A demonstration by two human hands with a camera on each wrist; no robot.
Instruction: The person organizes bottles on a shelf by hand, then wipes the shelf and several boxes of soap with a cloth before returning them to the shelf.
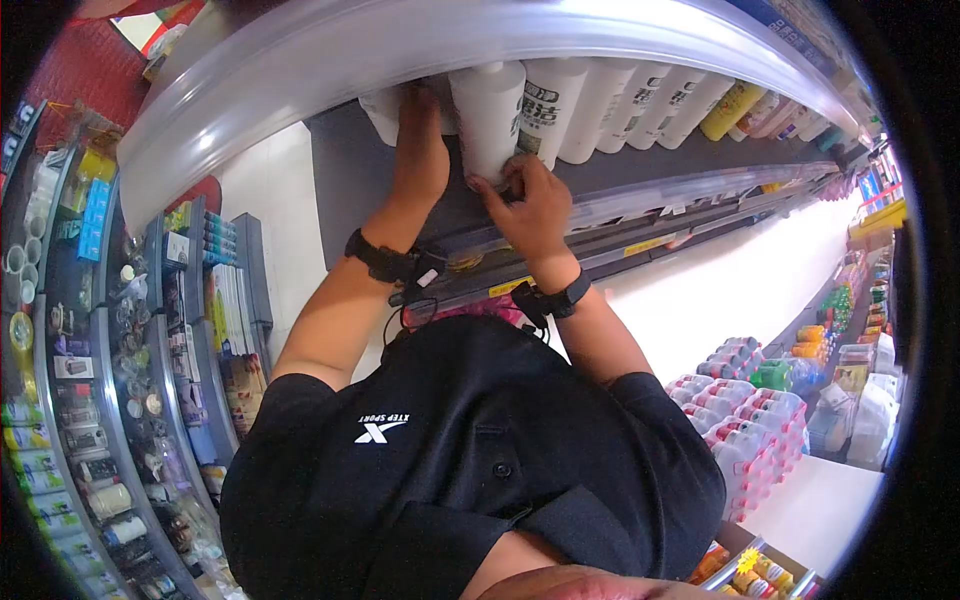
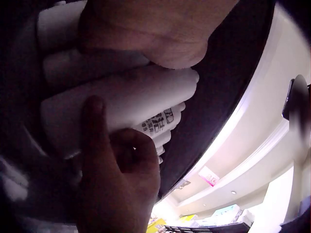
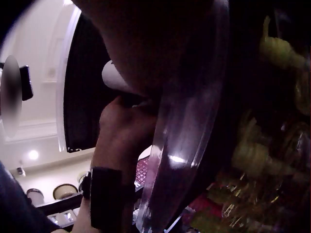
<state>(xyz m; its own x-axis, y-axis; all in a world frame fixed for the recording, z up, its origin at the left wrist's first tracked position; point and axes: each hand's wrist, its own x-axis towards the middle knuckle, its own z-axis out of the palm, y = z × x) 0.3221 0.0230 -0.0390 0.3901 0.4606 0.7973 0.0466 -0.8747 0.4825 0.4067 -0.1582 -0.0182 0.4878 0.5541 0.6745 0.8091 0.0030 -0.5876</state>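
Note:
A white bottle [image 1: 488,120] stands at the left end of a row of white bottles with dark printing. My right hand [image 1: 530,205] pinches it low down, thumb in front and curled fingers at its right side. In the left wrist view, the right thumb [image 2: 95,109] lies on the white bottle. My left hand [image 1: 420,150] reaches in just left of that bottle, fingers fairly straight, tips hidden toward the back. More white bottles [image 2: 60,26] lie beyond the left hand. In the right wrist view, much of both hands is dark.
The grey shelf [image 1: 640,180] has a clear plastic front strip [image 1: 680,195], with another curved strip [image 1: 300,110] overhead. Yellow bottles [image 1: 732,110] stand farther right. Stocked shelves [image 1: 100,380] line the left; shrink-wrapped bottle packs [image 1: 745,420] stand at the right.

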